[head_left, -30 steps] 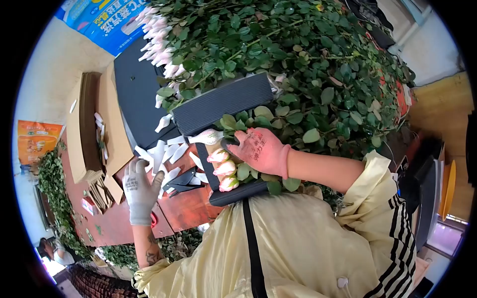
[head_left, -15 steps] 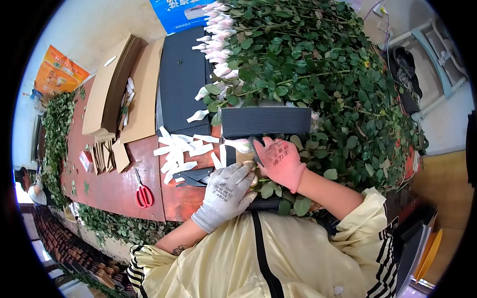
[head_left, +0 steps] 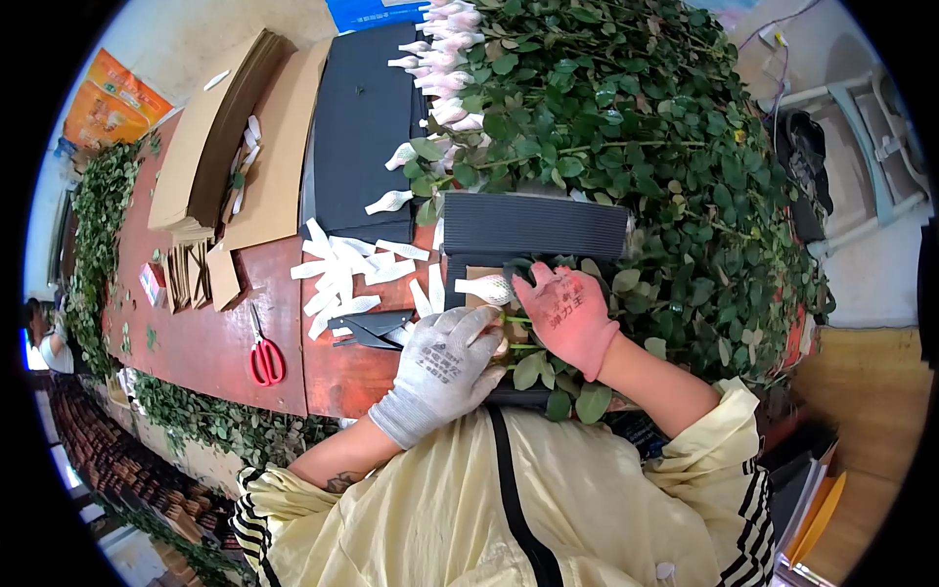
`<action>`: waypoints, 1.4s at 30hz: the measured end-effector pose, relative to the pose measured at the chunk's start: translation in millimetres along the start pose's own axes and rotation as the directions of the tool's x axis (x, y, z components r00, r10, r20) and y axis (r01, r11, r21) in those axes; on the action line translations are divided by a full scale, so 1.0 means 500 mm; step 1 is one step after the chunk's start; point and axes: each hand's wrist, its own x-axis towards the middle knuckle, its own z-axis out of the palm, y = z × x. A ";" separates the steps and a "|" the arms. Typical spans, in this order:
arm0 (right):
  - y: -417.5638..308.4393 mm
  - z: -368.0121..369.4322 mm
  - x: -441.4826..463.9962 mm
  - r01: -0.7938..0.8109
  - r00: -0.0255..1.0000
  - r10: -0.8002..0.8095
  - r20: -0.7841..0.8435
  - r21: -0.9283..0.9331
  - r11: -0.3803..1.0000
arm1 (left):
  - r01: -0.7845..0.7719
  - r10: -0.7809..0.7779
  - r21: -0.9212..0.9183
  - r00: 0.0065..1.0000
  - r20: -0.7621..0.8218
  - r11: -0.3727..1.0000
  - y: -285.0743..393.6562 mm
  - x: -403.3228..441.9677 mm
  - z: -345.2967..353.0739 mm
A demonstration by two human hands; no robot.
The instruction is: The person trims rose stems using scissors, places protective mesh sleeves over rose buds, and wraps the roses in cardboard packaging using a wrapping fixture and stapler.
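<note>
My left hand (head_left: 445, 367), in a grey glove, lies low over the bench with its fingers curled round a rose, whose head they mostly cover. Green stems (head_left: 526, 346) run right from under these fingertips. My right hand (head_left: 567, 318), in a pink glove, is closed at the base of a rose in a white foam net (head_left: 486, 289), which points left. Beneath that rose is a piece of brown cardboard (head_left: 479, 273). Just beyond stands a black ribbed block (head_left: 535, 226). A black stapler-like tool (head_left: 370, 329) sits left of my left hand.
White paper strips (head_left: 342, 279) are scattered on the red bench (head_left: 333, 382). Red-handled scissors (head_left: 265, 360) lie farther left. Cardboard stacks (head_left: 210, 137) and black sheets (head_left: 362, 127) stand behind. A large pile of leafy roses (head_left: 626, 127), heads netted, fills the back right.
My right hand has drawn the netted rose toward me, away from the ribbed block. My left hand keeps nearly the same place. The whole view has shifted slightly.
</note>
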 end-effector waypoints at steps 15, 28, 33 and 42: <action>0.014 0.050 0.002 -0.027 0.991 0.037 -0.128 0.082 0.996 | -0.055 0.087 0.166 0.978 -0.190 0.985 -0.140 0.058 0.009; 0.016 0.037 -0.010 0.016 0.998 -0.006 -0.059 0.170 0.985 | 0.308 -0.227 0.273 0.930 -0.290 0.911 -0.170 -0.010 -0.094; 0.005 0.056 0.001 0.034 0.999 -0.034 -0.002 -0.021 0.999 | -0.059 0.070 0.069 0.984 -0.166 0.996 -0.056 0.058 -0.038; 0.144 -0.110 0.125 0.092 0.900 -0.009 -0.436 0.169 0.981 | 0.030 -0.030 0.001 0.999 0.044 1.000 -0.047 0.069 -0.007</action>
